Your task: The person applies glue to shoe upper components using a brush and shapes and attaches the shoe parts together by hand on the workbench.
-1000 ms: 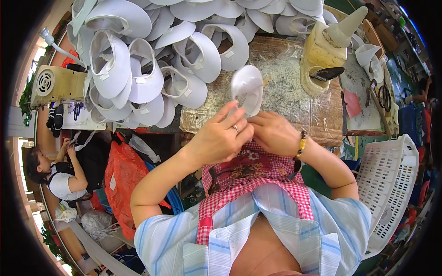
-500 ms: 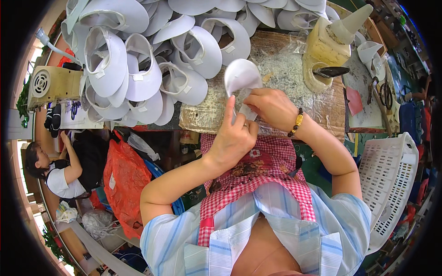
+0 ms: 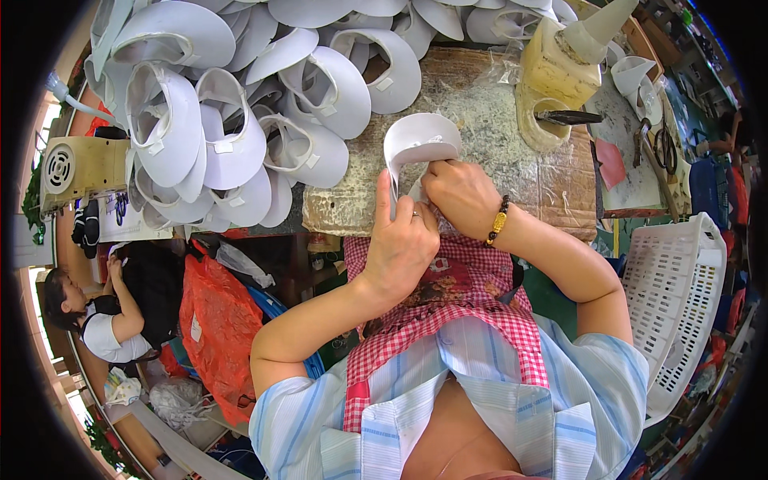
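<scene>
Over the near part of the worn board, both hands hold a white visor (image 3: 423,131), its curved brim up and away from me. My left hand (image 3: 402,245) is closed on the near left of its band, the index finger stretched up along the side. My right hand (image 3: 467,197) is curled shut on the right side of the band, knuckles up. The fingertips and the near ends of the band are mostly hidden by the hands.
A heap of white visors (image 3: 324,94) covers the table's far left. On the right stand a yellowish squeeze bottle (image 3: 560,68) and a holder with a dark-handled tool (image 3: 568,117). Scissors (image 3: 665,150), a white basket (image 3: 668,312), a red bag (image 3: 214,324) and a seated person (image 3: 116,316) lie around.
The visor has turned, so its brim spreads wider and the underside shows. My right hand has rolled from a fingertip pinch to a knuckles-up hold. The left hand has shifted slightly nearer and left.
</scene>
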